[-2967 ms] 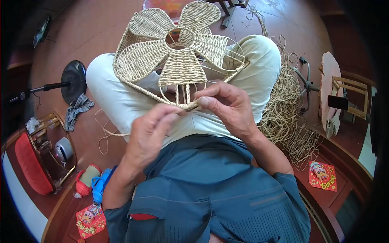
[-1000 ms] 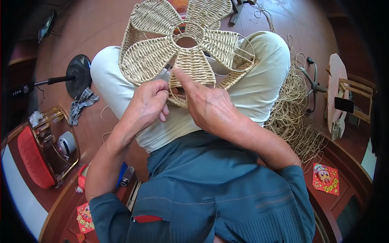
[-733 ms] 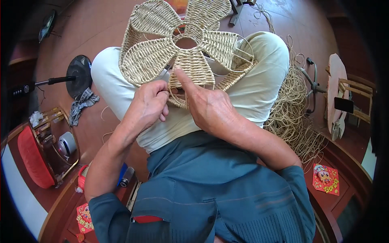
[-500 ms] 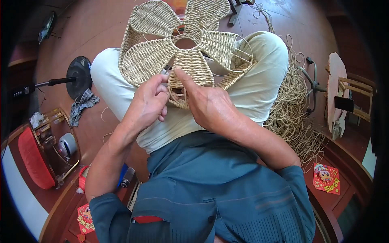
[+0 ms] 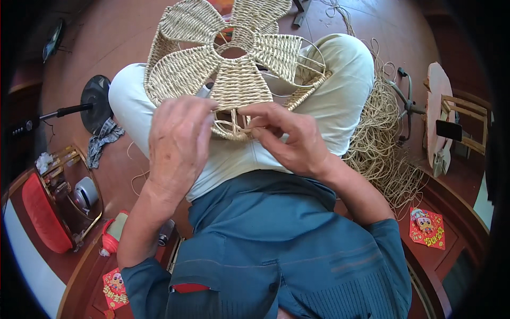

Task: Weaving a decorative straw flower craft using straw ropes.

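Observation:
A woven straw-cord piece shaped like a flower [image 5: 241,85], with several petals around a round hole, rests on my lap. The near petal ends in an open part of its frame, where bare rods and loops of cord show. My right hand [image 5: 292,135] is closed there, thumb and fingers pinching a strand of cord [image 5: 245,130]. My left hand [image 5: 180,141] is at the left side of the same petal, its back turned up; its fingertips are mostly hidden. Just above it, a small grey object [image 5: 203,91] shows between two petals; its kind is unclear.
A large heap of loose cord [image 5: 377,133] lies on the floor at right, beside a chair base [image 5: 409,106] and a wooden stool [image 5: 443,117]. At left are a round black stand base [image 5: 96,101], a crumpled cloth [image 5: 103,141] and a red cushioned seat [image 5: 45,212].
My left hand has come forward and turned its back up. My right hand has drawn off the petal's woven face to its near edge and pinches cord. The woven piece has shifted slightly left.

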`<act>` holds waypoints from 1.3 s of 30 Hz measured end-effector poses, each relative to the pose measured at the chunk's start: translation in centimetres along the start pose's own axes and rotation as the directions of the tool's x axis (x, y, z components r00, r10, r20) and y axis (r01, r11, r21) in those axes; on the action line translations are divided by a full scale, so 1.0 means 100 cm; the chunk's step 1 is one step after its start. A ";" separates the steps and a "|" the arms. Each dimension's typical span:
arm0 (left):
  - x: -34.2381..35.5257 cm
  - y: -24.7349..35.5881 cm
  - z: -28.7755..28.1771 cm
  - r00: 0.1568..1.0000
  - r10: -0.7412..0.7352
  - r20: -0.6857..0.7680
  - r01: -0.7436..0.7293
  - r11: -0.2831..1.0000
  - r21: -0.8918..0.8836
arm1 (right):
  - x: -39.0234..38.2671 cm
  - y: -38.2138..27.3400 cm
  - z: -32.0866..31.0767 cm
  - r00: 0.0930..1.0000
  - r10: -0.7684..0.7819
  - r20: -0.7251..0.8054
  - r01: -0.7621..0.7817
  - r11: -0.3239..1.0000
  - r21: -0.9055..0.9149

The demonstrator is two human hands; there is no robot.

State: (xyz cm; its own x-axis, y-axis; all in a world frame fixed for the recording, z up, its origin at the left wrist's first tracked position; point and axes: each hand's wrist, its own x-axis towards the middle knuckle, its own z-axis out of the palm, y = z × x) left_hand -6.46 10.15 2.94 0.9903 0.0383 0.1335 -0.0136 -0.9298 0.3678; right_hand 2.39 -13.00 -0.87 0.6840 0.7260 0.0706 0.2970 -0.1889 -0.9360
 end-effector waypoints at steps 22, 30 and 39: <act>0.016 0.034 0.050 0.994 -0.024 0.110 0.059 0.943 -0.327 | -0.001 0.009 -0.041 0.928 0.370 -0.032 -0.366 0.926 0.098; 0.006 0.035 0.049 0.996 0.036 0.084 -0.002 0.929 -0.370 | 0.011 -0.003 -0.034 0.874 0.459 0.159 -0.480 0.866 0.138; 0.004 0.033 0.042 0.991 0.049 0.124 0.005 0.917 -0.399 | 0.016 -0.003 -0.034 0.833 0.503 0.232 -0.538 0.833 0.126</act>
State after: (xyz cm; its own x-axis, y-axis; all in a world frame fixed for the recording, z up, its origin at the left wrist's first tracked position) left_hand -5.52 5.58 0.32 0.9979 -0.0531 0.0360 -0.0630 -0.7065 0.7049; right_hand 5.67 -14.03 0.65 0.5647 0.6627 -0.4918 -0.2048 -0.4648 -0.8614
